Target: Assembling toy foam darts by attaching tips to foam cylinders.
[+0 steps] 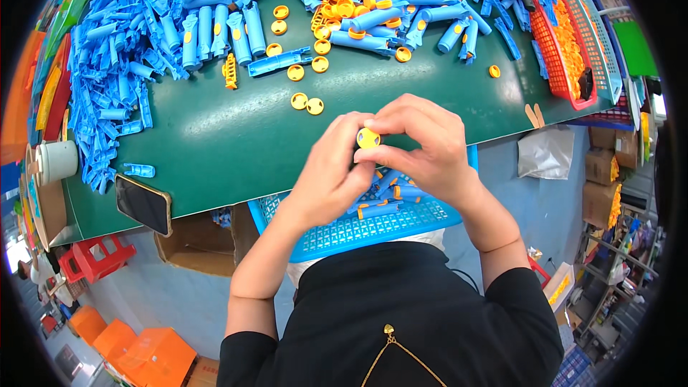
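A round yellow cap (368, 138) with small openings in its face is pinched between my two hands above the near edge of the table. My left hand (331, 165) closes around it from the left, a bit of dark blue showing at its rim. From the right, the thumb and fingers of my right hand (424, 140) press on it. What sits behind the cap is hidden by my fingers. Below my hands, a blue basket (344, 239) on my lap contains several blue plastic parts (380, 208) with orange pieces on them.
Blue plastic casings (107, 79) are heaped along the far and left sides of the green table (236, 143). Loose orange caps (299, 101) lie mid-table. A phone (143, 204) leans at the front-left edge. The red basket (555, 46) of orange parts stands far right.
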The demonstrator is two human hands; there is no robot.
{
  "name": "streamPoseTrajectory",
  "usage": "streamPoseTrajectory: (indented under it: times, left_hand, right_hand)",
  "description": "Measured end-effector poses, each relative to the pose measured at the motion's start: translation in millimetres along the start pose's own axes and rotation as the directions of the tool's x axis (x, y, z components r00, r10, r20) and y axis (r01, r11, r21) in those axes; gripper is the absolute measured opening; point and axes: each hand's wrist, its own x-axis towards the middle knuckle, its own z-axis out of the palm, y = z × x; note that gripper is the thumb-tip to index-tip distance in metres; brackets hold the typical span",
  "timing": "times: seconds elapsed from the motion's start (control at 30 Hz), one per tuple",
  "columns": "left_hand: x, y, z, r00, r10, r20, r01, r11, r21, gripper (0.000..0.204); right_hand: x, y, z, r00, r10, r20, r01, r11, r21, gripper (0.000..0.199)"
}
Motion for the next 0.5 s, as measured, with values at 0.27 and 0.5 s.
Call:
streamPoseTrajectory:
  times: [0.27, 0.5]
  left_hand:
    - [2, 9, 3, 0.984, -0.109, 0.14, 0.098, 0.992, 0.084, 0.044]
    - [5, 11, -4, 0.963, -0.191, 0.192, 0.263, 0.83, -0.492, 0.036]
  right_hand:
    - [3, 7, -7, 0.997, -0.016, 0.079, 0.011, 0.998, 0.061, 0.03]
    - [3, 9, -3, 0.995, -0.003, 0.099, -0.004, 0.997, 0.076, 0.03]
